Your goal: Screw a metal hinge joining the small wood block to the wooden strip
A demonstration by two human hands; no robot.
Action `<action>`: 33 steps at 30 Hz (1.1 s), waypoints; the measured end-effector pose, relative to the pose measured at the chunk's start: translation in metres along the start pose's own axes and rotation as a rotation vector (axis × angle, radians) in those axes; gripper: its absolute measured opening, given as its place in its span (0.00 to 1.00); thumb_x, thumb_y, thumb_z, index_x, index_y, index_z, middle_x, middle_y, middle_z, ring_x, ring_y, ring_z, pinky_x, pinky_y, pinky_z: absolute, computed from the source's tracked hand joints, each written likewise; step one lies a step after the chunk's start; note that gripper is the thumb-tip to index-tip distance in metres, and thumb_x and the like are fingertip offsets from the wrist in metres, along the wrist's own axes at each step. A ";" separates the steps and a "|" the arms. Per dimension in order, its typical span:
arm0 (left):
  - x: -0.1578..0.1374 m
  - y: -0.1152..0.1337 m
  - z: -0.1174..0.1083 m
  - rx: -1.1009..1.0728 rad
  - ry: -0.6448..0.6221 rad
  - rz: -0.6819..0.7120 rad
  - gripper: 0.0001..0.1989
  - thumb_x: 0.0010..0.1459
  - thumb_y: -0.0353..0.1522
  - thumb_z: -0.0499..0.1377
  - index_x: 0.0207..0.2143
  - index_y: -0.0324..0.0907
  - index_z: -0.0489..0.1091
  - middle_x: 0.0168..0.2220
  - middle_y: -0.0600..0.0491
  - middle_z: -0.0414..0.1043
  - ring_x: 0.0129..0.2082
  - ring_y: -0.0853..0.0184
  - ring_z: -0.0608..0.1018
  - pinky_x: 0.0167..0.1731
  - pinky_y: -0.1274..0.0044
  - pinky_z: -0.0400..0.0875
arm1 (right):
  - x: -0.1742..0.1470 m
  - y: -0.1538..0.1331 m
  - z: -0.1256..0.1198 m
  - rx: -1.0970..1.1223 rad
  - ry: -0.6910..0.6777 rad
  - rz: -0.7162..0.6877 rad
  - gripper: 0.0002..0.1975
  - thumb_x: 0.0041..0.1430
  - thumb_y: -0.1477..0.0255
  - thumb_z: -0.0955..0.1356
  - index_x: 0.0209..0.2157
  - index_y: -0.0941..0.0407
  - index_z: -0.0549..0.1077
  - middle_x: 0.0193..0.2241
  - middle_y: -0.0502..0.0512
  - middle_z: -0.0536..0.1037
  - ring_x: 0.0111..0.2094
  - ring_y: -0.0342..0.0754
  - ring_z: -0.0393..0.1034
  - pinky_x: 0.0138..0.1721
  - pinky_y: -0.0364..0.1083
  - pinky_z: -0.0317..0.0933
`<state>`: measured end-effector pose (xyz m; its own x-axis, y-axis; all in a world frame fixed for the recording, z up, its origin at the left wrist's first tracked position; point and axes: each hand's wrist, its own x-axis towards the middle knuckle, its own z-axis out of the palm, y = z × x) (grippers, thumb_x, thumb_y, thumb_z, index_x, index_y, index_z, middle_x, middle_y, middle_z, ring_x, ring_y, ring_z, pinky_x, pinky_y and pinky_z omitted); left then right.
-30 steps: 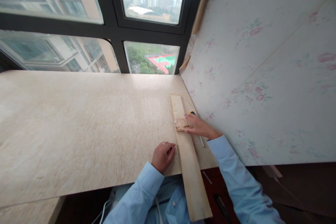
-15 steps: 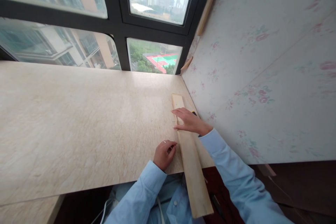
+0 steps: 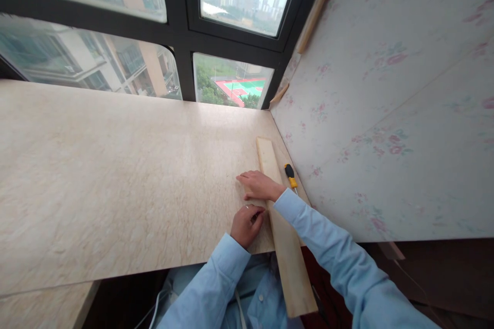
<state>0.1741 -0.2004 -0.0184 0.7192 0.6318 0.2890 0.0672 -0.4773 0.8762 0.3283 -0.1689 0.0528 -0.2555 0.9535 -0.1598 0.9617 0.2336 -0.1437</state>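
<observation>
A long pale wooden board (image 3: pixel 287 252) lies along the right part of the stone-look sill, its near end jutting out past the edge over my lap. My right hand (image 3: pixel 260 185) reaches across the board, fingers stretched out low over the sill on its left side. Just nearer to me, my left hand (image 3: pixel 247 226) is curled closed beside the board's left edge; whatever its fingers may hold is hidden. A screwdriver with a black and yellow handle (image 3: pixel 290 176) lies between the board and the wall, its shaft partly covered by my right sleeve.
The beige sill (image 3: pixel 116 175) stretches away to the left. A dark window frame (image 3: pixel 185 36) bounds it at the back, and a flower-patterned wall (image 3: pixel 386 113) rises on the right. A white cord (image 3: pixel 155 308) hangs below the front edge.
My right hand has moved left and nearer to me, off the board's top to the sill beside it, uncovering the screwdriver. My left hand stays curled. The view has shifted slightly.
</observation>
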 end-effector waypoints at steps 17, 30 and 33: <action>-0.002 -0.002 0.003 0.065 -0.002 0.062 0.08 0.60 0.29 0.56 0.36 0.41 0.75 0.30 0.50 0.76 0.31 0.65 0.76 0.34 0.74 0.69 | -0.127 -0.031 0.082 0.374 0.427 0.818 0.42 0.56 0.61 0.67 0.66 0.65 0.50 0.65 0.75 0.55 0.67 0.63 0.48 0.65 0.63 0.49; -0.005 -0.004 0.002 0.096 0.007 0.088 0.08 0.60 0.28 0.56 0.37 0.41 0.75 0.30 0.50 0.77 0.31 0.65 0.76 0.34 0.74 0.69 | -0.096 -0.015 0.061 0.336 0.620 0.869 0.41 0.49 0.67 0.69 0.63 0.69 0.55 0.56 0.76 0.70 0.55 0.65 0.67 0.53 0.57 0.63; -0.005 -0.005 0.003 0.098 0.013 0.092 0.08 0.60 0.28 0.56 0.37 0.41 0.75 0.30 0.50 0.77 0.31 0.65 0.76 0.34 0.74 0.70 | -0.088 -0.002 0.057 0.342 0.636 0.835 0.39 0.49 0.68 0.68 0.62 0.68 0.57 0.55 0.75 0.70 0.56 0.64 0.66 0.55 0.57 0.61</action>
<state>0.1722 -0.2026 -0.0249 0.7168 0.5900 0.3717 0.0688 -0.5903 0.8042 0.3431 -0.2645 0.0111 0.6539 0.7337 0.1846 0.7043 -0.5011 -0.5029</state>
